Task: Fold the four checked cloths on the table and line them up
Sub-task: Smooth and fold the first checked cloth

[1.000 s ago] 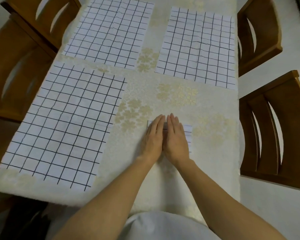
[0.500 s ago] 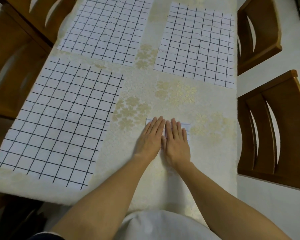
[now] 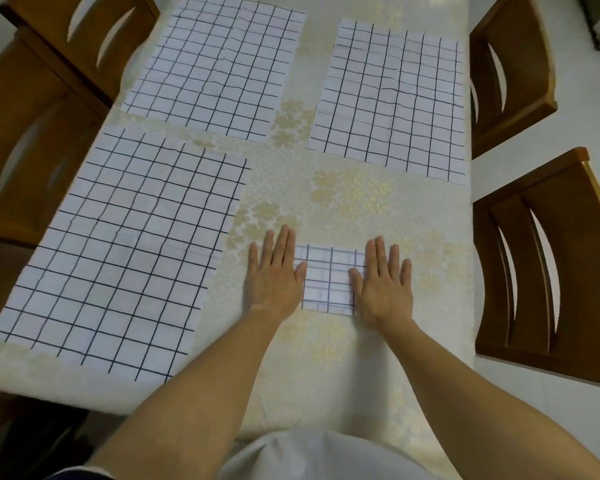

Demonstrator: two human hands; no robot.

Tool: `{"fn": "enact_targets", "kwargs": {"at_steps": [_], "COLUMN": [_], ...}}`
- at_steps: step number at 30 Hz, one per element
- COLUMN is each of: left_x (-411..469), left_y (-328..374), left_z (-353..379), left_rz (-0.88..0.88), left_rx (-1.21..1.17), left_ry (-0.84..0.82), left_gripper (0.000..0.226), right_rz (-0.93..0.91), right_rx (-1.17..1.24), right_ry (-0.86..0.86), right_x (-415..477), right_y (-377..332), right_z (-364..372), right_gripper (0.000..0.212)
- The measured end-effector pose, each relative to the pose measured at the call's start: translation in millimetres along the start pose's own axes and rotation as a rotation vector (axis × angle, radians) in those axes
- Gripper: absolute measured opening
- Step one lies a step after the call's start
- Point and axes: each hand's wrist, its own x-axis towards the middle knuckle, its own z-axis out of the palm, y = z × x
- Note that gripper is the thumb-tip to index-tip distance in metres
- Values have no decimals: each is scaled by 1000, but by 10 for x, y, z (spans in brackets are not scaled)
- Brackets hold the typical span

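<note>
Only the head view here, so we go with that. The folded cloth [image 3: 329, 278] sits near the front edge of the table [image 3: 326, 358], a bit right of centre, as a small neat rectangle. Our left hand [image 3: 274, 275] lies flat just beside its left edge and our right hand [image 3: 383, 282] flat at its right edge. Fingers on both are straight and spread a little, gripping nothing, with the thumbs just touching the cloth's sides.

The other three are fully spread out and not yet folded: the big near-left cloth [image 3: 118, 254], the far-left cloth [image 3: 215, 67] and the far-right cloth [image 3: 392, 98]. So we reckon we're about a quarter of the way in.

For the step in hand, flattening and squaring this first one, we'd say press with flat palms, not fingertips, and push outward from the middle so no air bump sits in the layers. Check that the grid lines run parallel to the table edge, since they make a handy ruler. It's worth parking this cloth where a row of four can fit, because the other three will line up off it.

A wooden chair [image 3: 551, 271] stands just beside the table on the right.

Labels or writing? We can't spot any. The cloths show only dark grid lines and the table cover only a gold flower pattern.
</note>
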Motion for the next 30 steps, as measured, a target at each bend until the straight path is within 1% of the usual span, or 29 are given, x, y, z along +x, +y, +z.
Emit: {"fn": "enact_targets", "kwargs": {"at_steps": [2,3,5,6,7,8,10,12,14,17,21,25,27,29,30], "left_x": [-7,-28,-91,-120,-144,-156,-143,-131,-125,-107,-101,-125,-140,-114,-70], "left_y": [7,43,203,295,374,423,432,369,315,280,114,-118,-143,-41,49], "left_z": [-53,-87,-110,-97,-80,-61,-2,82,151,119,60,29,-8,-118,-155], "left_rz": [-6,22,148,219,267,273,233,205,182,149,93,31,1,-28,4], "left_rx": [-29,-65,-101,-113,-140,-181,-234,-150,-30,-14,-19,-33,-76,-194,-231], "left_ry": [40,93,190,205,192,159,68,-3,13,31,30,21,39,143,182], "left_gripper": [69,68,66,66,65,64,60,58,60,61,61,59,62,61,59], "right_rz": [23,6,-98,-166,-219,-230,-202,-204,-215,-165,-51,23,54,2,-57], "right_rx": [9,21,89,154,230,310,423,341,175,74,30,77,123,117,105], "right_ry": [26,79,184,196,184,156,73,35,43,50,50,5,25,115,151], "right_x": [-4,-26,-97,-129,-156,-174,-171,-159,-143,-120,-97,-52,-26,-15,-2], "right_y": [-51,-128,-359,-490,-606,-691,-726,-643,-527,-356,-119,56,-2,-200,-334], "right_z": [-63,-96,-129,-114,-89,-59,35,126,200,157,78,32,-48,-135,-144], "right_gripper": [73,71,63,60,58,56,54,58,63,64,63,66,67,63,61]}}
